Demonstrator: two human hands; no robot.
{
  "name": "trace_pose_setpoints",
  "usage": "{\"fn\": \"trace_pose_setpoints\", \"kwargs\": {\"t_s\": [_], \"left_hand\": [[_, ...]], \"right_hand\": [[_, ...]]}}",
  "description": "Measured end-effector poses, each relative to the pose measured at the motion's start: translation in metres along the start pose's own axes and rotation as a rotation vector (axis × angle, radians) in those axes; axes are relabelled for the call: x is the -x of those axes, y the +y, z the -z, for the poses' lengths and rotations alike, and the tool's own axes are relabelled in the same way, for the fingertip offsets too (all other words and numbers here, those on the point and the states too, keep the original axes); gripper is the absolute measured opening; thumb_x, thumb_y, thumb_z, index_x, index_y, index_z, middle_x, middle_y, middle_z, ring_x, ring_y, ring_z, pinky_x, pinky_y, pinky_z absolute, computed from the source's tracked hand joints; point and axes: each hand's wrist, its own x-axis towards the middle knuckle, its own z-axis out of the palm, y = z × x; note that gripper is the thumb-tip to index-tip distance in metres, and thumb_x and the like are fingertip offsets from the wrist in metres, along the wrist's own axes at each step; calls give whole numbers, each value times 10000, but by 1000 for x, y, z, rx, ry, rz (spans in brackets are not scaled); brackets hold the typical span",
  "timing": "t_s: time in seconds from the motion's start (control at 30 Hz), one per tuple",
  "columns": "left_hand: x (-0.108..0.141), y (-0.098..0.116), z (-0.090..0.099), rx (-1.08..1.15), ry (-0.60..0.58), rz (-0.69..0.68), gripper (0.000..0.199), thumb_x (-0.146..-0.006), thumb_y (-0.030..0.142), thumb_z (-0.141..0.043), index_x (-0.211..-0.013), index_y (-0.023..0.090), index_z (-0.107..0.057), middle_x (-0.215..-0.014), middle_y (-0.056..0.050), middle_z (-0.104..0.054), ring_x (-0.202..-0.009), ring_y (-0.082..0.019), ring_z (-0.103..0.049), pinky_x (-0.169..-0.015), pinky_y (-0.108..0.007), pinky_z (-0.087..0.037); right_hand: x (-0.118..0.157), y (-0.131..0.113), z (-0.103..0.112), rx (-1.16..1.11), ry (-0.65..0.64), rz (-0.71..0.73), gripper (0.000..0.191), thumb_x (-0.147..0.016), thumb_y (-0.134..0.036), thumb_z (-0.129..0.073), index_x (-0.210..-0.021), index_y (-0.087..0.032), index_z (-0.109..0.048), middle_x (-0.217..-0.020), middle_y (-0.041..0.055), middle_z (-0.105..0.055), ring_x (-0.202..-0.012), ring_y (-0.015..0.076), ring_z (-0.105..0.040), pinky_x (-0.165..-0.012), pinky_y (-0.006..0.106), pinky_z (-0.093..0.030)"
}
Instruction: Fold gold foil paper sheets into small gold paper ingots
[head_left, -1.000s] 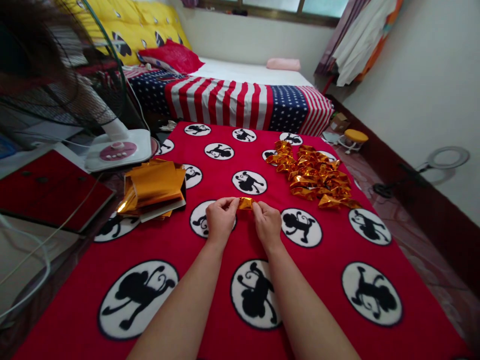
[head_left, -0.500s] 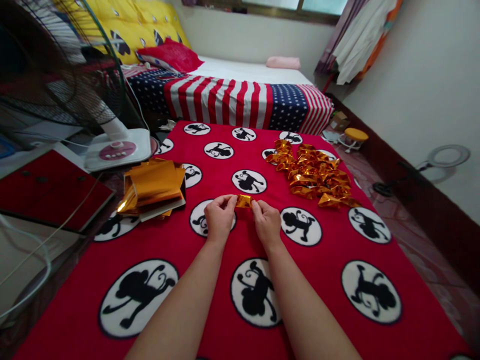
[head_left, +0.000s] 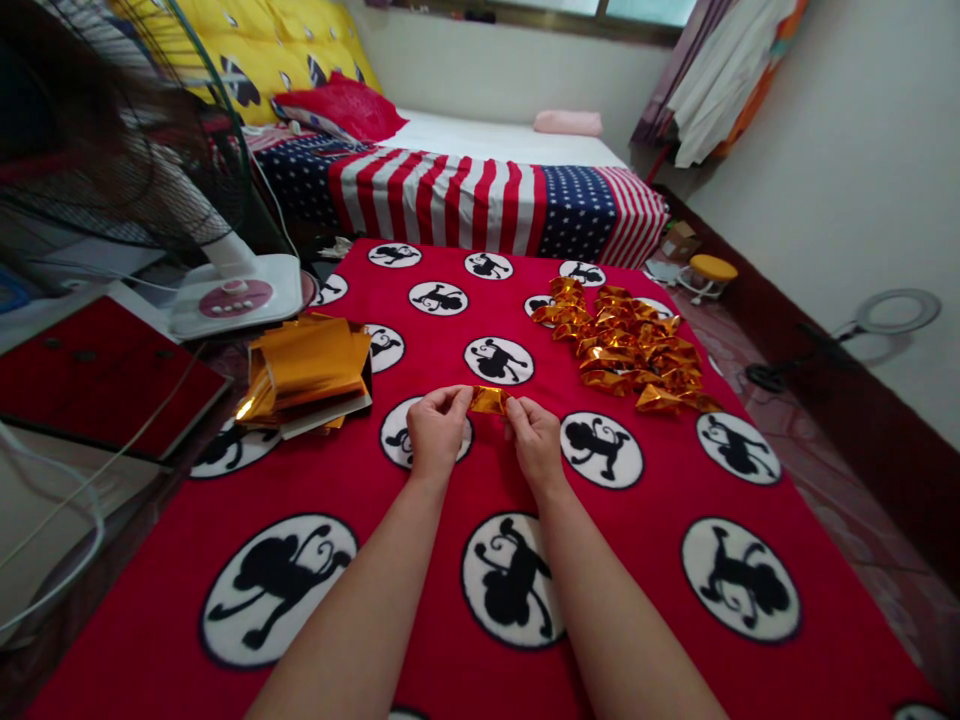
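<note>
Gold foil point(head_left: 490, 400): ends hidden by left hand point(head_left: 437, 430), right hand point(head_left: 535, 437).

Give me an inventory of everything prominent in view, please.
Foil piece: one, gold, between both hands
Foil sheets: several, gold, cloth's left
Foil heap: many pieces, gold, cloth's right
Cloth: one, red, beneath the foil
Fan: one, white base, left
Bed: one, white top, back
Cushion: one, red, on bed
Pillow: one, pink, on bed
Covering: one, yellow, back left
Garment: one, white, hanging right
Stool: one, yellow seat, right floor
Ring stand: one, grey, far right
Left hand, right hand: two, bare, holding foil piece
</note>
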Motion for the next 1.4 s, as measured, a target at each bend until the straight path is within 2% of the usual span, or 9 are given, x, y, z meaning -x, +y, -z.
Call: {"fn": "trace_pose_setpoints", "kwargs": {"t_s": [0.13,0.4,0.6,0.7,0.83,0.93,1.13,1.3,1.4], "left_hand": [[1,0,0,23,-28,-6,265,-763,361,-686,-840,117,-755,-780,-70,-756,-717,-174,-685,-702,-256,-525],[0,0,3,-17,-15,-26,316,-793,408,-662,-890,122,-757,-769,-61,-744,-652,-146,-638,-627,-234,-490],[0,-1,4,-85,7,-54,325,-804,402,-651,-934,131,-772,-773,-62,-747,-621,-140,-612,-604,-236,-475],[0,-2,4,-122,-7,-78,326,-820,403,-632,-951,140,-774,-761,-61,-741,-629,-145,-618,-620,-243,-483],[-1,-5,4,-141,-52,-92,303,-821,364,-626,-994,159,-768,-771,-63,-746,-646,-155,-650,-650,-254,-509],[-2,-8,3,-155,-62,-83,332,-827,304,-605,-1096,159,-736,-739,-62,-744,-627,-156,-665,-668,-264,-525],[-2,-9,2,-47,-103,-36,457,-806,151,-510,-1244,139,-639,-949,-99,-756,-703,-148,-703,-593,-218,-520],[-1,-9,2,-52,-95,-24,482,-777,131,-490,-1238,107,-627,-954,-117,-743,-705,-148,-710,-515,-179,-484],[-1,-6,3,-46,-69,-25,432,-790,180,-501,-1188,108,-653,-925,-108,-740,-683,-144,-699,-495,-177,-477]], "right_hand": [[0,1,0,10,0,15,450,-949,-488,-453,-612,-197,-519,-515,-43,-479,-498,105,-439,-516,240,-279],[-1,-2,0,104,92,41,428,-943,-469,-475,-616,-194,-498,-526,-52,-437,-515,102,-413,-530,238,-293],[-3,-1,0,-32,202,-16,250,-897,-437,-547,-891,-191,-592,-726,-3,-619,-585,123,-528,-554,233,-393],[-4,0,0,-87,217,-22,213,-881,-400,-564,-899,-189,-590,-784,16,-642,-600,126,-557,-549,233,-429],[-4,2,-1,-176,211,-41,198,-871,-383,-563,-885,-186,-581,-734,-3,-616,-538,119,-572,-492,228,-453],[-5,4,-2,-258,215,-64,214,-853,-369,-575,-953,-180,-577,-767,1,-626,-558,129,-620,-513,241,-503],[-8,8,-1,-295,261,-95,237,-802,-337,-610,-967,-169,-578,-813,23,-628,-617,162,-668,-538,268,-545],[-8,9,-1,-265,264,-99,233,-787,-349,-610,-938,-173,-579,-797,34,-640,-617,170,-663,-571,291,-558],[-7,10,-2,-242,265,-90,223,-787,-350,-608,-927,-177,-584,-796,36,-644,-639,173,-657,-596,299,-560]]}}
